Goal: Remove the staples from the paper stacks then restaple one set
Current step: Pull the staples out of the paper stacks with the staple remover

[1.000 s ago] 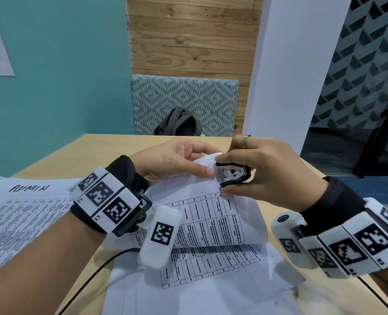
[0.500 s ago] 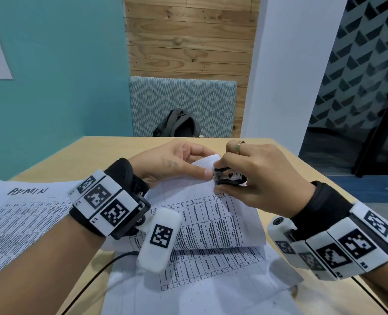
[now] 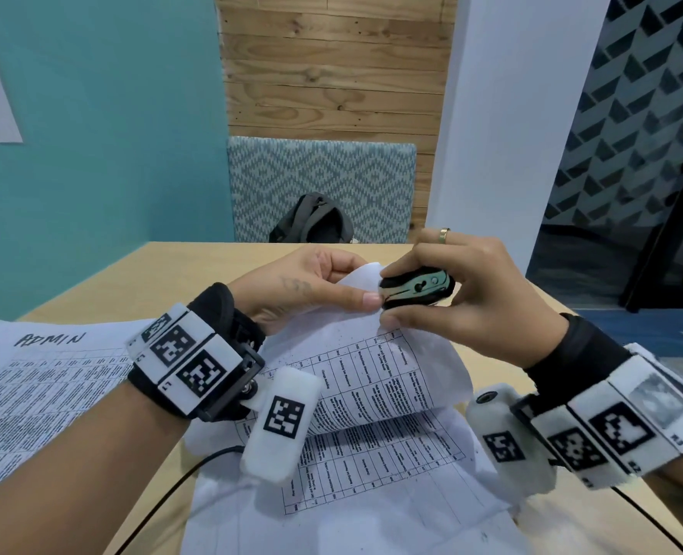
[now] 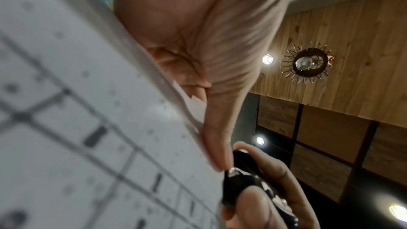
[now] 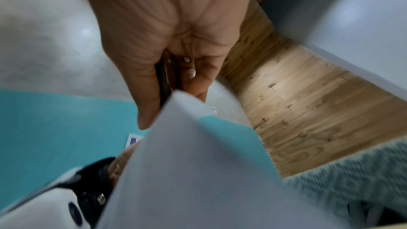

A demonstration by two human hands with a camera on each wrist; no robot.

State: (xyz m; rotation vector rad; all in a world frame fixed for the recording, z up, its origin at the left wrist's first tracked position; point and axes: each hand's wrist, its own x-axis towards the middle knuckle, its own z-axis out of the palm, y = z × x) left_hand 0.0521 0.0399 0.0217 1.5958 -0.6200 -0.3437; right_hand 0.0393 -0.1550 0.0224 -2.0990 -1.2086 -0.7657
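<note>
Staple removal is in hand. The left hand (image 3: 299, 284) pinches the lifted corner of the paper stack (image 3: 371, 378); the right hand (image 3: 479, 298) squeezes the staple remover (image 3: 415, 292) there. Next, presumably: pull it away steadily, without tearing.

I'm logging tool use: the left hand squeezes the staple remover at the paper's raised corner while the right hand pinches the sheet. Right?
The hands are swapped. In the head view the right hand squeezes the staple remover, while the left hand pinches the paper's raised corner.
</note>
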